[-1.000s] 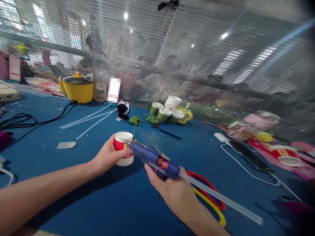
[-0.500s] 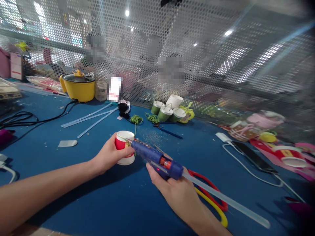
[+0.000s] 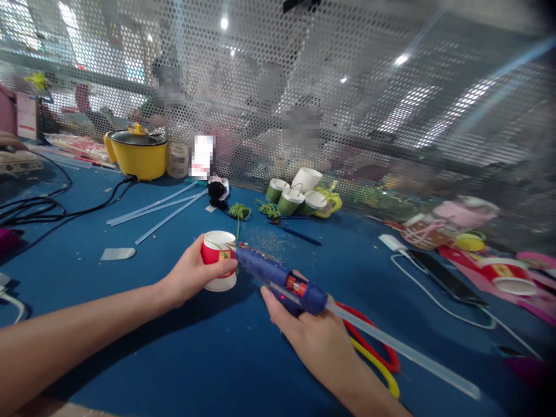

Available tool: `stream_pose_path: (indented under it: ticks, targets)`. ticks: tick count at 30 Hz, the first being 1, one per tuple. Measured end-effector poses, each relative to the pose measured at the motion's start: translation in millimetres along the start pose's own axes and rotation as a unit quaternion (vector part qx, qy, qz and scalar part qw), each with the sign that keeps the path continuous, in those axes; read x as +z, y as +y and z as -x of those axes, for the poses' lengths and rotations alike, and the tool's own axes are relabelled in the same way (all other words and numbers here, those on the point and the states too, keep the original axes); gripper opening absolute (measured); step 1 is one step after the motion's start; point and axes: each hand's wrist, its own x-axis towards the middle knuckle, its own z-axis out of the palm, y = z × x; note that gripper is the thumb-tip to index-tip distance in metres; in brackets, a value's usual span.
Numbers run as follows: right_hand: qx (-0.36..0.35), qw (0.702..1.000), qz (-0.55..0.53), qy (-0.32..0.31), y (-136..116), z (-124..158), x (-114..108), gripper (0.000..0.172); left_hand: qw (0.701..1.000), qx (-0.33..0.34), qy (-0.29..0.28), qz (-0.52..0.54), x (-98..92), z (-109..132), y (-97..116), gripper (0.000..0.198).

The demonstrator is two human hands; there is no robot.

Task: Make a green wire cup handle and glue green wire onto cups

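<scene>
My left hand (image 3: 191, 269) is closed around a red and white paper cup (image 3: 211, 255), its thumb lying across the cup's side. The cup stands with its wide rim down. A strand of green cord runs at its upper edge and back to a small bundle of green cord (image 3: 240, 212). My right hand (image 3: 313, 341) grips a blue hot glue gun (image 3: 267, 269), with a red light on its body and a long clear glue stick (image 3: 408, 350) out of its back. The gun's nozzle points at the cup's upper side, close to it; contact is hard to tell.
Behind stand green-wrapped cups (image 3: 291, 201) and blue-handled pliers (image 3: 299, 233). Clear glue sticks (image 3: 160, 211), a yellow pot (image 3: 143, 159) and a jar (image 3: 177, 160) are at the left. Red and yellow fuzzy stems (image 3: 386, 370), a phone (image 3: 443, 278) and another red cup (image 3: 506, 272) lie right.
The glue gun has drawn back slightly to the right, baring more of the cup's yellow label. My left hand still holds the cup in nearly the same place.
</scene>
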Motion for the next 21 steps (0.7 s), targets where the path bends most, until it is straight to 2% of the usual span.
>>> stream_pose_path:
  ticks: [2,6,8,12,15,21]
  targets:
    - [0.013,1.000,-0.013,-0.005,-1,0,-1,0.022,1.000,-0.002,0.001,0.002,0.0,0,0,0.050]
    - [0.108,0.991,-0.071,-0.017,-10,-5,-2,0.021,1.000,-0.002,0.003,0.008,0.6,0,0,0.051]
    - [0.127,0.987,-0.095,-0.027,-13,-6,-2,0.020,1.000,-0.002,0.003,0.009,0.8,0,0,0.050]
    - [0.114,0.990,-0.085,-0.019,-12,-7,-2,0.020,1.000,-0.005,0.003,0.008,0.6,0,0,0.049]
    - [0.070,0.997,-0.044,-0.011,-5,-3,-1,0.022,1.000,-0.006,0.001,0.007,-0.3,-1,0,0.049]
    - [0.056,0.997,-0.040,-0.040,10,8,1,0.022,1.000,-0.006,-0.001,0.002,-1.3,0,-1,0.046]
